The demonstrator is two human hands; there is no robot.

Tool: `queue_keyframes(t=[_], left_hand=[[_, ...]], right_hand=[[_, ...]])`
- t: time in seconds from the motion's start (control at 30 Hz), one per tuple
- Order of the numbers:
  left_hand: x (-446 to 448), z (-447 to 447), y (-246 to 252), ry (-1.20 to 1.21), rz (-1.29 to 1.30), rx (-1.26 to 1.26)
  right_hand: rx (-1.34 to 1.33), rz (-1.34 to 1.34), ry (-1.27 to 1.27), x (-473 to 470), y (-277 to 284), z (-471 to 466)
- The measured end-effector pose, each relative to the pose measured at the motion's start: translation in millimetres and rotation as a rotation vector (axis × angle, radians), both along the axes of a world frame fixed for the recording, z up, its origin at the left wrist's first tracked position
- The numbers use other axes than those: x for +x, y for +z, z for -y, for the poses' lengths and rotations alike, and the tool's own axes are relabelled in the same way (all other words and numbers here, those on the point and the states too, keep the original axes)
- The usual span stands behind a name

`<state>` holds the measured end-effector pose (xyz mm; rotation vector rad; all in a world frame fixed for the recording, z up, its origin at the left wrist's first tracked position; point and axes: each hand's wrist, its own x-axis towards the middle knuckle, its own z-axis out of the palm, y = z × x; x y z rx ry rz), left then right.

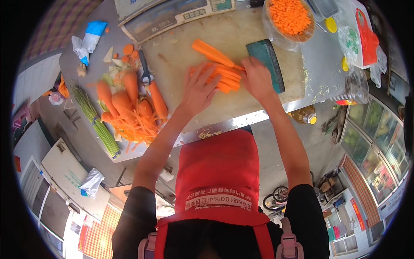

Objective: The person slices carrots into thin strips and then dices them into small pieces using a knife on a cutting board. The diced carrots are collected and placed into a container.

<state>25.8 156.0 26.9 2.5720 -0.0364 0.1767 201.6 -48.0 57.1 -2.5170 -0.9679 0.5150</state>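
Note:
My left hand [201, 89] lies with bent fingers over a stack of carrot slices [228, 77] on the cutting board [207, 113], pressing on its left part. At the stack's right end, the fingertips of my right hand [257, 77] pinch the end of a carrot slice. A long carrot piece with a flat cut face [212, 52] lies just beyond both hands. Beside my right hand, a broad dark cleaver blade [266, 61] rests flat on the board; its handle cannot be made out.
Whole carrots [122, 102], orange peelings [136, 129] and a peeler [145, 69] lie left of the board. Green stalks [97, 121] are bundled at the table's left edge. A bowl of diced carrot [313, 24] stands back right, a scale [171, 21] behind. Oil bottles [302, 115] stand right.

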Motion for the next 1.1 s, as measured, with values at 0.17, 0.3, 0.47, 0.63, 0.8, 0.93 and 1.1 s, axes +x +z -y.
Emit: queue_keyframes(t=[0.17, 0.3, 0.47, 0.63, 0.8, 0.93, 1.1], left_hand=[[-1.0, -0.8, -3.3, -0.009, -0.007, -0.002], [3.9, -2.3, 1.1, -0.030, -0.047, -0.011], [9.1, -4.4, 7.0, -0.053, -0.088, 0.008], [14.4, -5.3, 12.9, -0.071, -0.105, 0.030], [18.3, -7.5, 19.3, -0.077, -0.115, -0.011], [27.5, -25.6, 12.2, -0.001, 0.048, -0.027], [92.3, -71.2, 11.8, -0.062, 0.019, 0.229]], right_hand=[[0.116, -0.011, -0.072, -21.2, 1.0, 6.7], [0.320, -0.031, -0.151, -30.0, -11.7, 12.0], [0.504, -0.132, -0.293, -32.9, -14.2, 9.1], [0.557, -0.400, -0.563, -26.4, -9.2, -3.8], [0.543, -0.163, -0.467, -11.3, -3.5, -8.9], [0.474, -0.012, -0.469, -4.3, -3.1, 2.5], [0.433, 0.096, -0.392, -4.0, -18.7, 7.3]])
